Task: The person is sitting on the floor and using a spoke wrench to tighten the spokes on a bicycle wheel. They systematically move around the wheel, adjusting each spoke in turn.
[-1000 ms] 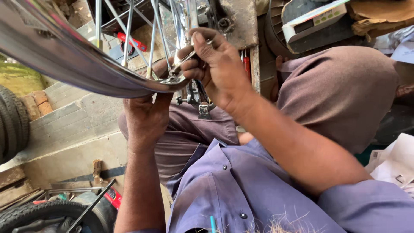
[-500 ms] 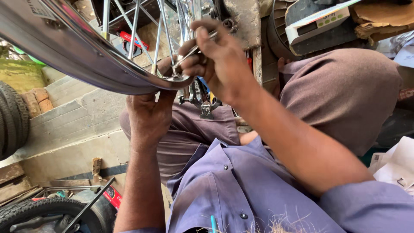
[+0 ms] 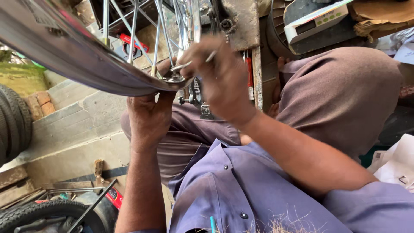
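Note:
A shiny metal wheel rim (image 3: 86,69) with thin spokes (image 3: 133,30) crosses the upper left. My left hand (image 3: 148,118) grips the rim's lower edge from below. Above it, my right hand (image 3: 220,77) is closed on a small metal spoke tool (image 3: 189,64) set against a spoke end at the rim. The right hand is blurred. My brown-trousered knee (image 3: 345,95) and purple shirt (image 3: 250,190) fill the right and bottom.
A wooden post with a bolted metal part (image 3: 235,21) stands behind the wheel. A boxed device (image 3: 315,21) lies at top right. Tyres (image 3: 13,121) lean at the left and another tyre (image 3: 39,213) lies at bottom left. Concrete steps (image 3: 73,125) run beneath.
My right hand has shifted slightly right and down along the rim while turning the tool. The rim has dropped a little lower in view. My left hand keeps its hold.

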The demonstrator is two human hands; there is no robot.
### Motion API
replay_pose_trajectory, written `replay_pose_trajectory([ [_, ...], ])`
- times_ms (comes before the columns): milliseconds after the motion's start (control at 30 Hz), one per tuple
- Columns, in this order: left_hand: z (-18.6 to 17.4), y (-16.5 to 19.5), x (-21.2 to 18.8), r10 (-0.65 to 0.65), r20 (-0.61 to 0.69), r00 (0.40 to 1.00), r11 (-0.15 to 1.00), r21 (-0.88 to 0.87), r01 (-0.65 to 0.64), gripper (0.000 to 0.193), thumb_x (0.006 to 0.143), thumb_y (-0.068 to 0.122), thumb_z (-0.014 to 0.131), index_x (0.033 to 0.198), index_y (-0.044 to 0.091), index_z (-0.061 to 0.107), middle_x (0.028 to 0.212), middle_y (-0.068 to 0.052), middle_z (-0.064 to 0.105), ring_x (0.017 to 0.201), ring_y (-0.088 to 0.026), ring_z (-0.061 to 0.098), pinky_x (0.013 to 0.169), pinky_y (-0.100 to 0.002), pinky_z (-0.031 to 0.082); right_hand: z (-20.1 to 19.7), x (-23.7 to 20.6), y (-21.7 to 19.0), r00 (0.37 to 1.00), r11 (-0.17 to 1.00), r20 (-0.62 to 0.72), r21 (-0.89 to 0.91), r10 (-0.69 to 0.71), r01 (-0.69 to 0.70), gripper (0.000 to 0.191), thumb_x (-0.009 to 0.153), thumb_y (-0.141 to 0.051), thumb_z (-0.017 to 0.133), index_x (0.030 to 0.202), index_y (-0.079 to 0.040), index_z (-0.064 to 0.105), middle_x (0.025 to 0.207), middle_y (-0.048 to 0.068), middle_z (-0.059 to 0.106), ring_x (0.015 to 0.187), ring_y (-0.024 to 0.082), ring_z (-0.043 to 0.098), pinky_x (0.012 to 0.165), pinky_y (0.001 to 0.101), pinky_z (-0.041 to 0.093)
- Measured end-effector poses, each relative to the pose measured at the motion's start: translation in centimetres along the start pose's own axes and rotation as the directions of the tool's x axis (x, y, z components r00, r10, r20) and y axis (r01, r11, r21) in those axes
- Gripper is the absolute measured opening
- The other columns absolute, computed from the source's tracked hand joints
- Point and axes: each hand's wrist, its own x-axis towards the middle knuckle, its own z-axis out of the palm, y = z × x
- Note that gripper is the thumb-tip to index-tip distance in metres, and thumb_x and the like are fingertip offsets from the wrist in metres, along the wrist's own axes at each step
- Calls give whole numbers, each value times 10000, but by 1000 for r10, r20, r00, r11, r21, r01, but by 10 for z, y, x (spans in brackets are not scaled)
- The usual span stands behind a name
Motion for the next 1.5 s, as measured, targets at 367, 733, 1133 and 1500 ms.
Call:
replay_pose_trajectory([
  [367, 2, 9, 0, 1, -15, 1000, 992, 127, 1, 315, 1020, -87, 661, 1331, -38, 665, 1196, -99, 745, 1103, -139, 686, 988, -291, 556, 1, -8, 20, 990, 986, -135, 168, 33, -10, 175, 1164, -246, 517, 1214, -83, 560, 964, 100, 696, 779, 128, 723, 627, 238, 649],
  [733, 3, 11, 0, 18, -4, 1000, 996, 87, -17, 293, 1014, -100, 648, 1303, -53, 648, 1271, -105, 721, 1151, -125, 688, 1020, -285, 564, -4, 34, 21, 748, 433, 175, 721, 640, -540, 211, 1084, -180, 600, 1232, -30, 618, 947, 143, 717, 748, 182, 699, 631, 274, 586],
  [1133, 1, 12, -1, 14, -17, 1000, 989, 147, -12, 334, 1017, -108, 657, 1345, -50, 657, 1189, -100, 749, 1087, -118, 693, 964, -268, 565, -1, 3, 1, 998, 996, -50, 79, 46, -42, 137, 1160, -225, 527, 1180, -104, 587, 984, 82, 721, 811, 157, 733, 700, 266, 621],
  [1500, 4, 9, -1, 12, -22, 1000, 997, 82, -10, 326, 1022, -107, 664, 1342, -43, 663, 1187, -84, 745, 1069, -103, 672, 946, -260, 547, -2, -5, 13, 985, 971, -135, 228, 108, -75, 184, 1195, -269, 594, 1223, -88, 573, 972, 103, 720, 774, 166, 732, 658, 282, 646],
])
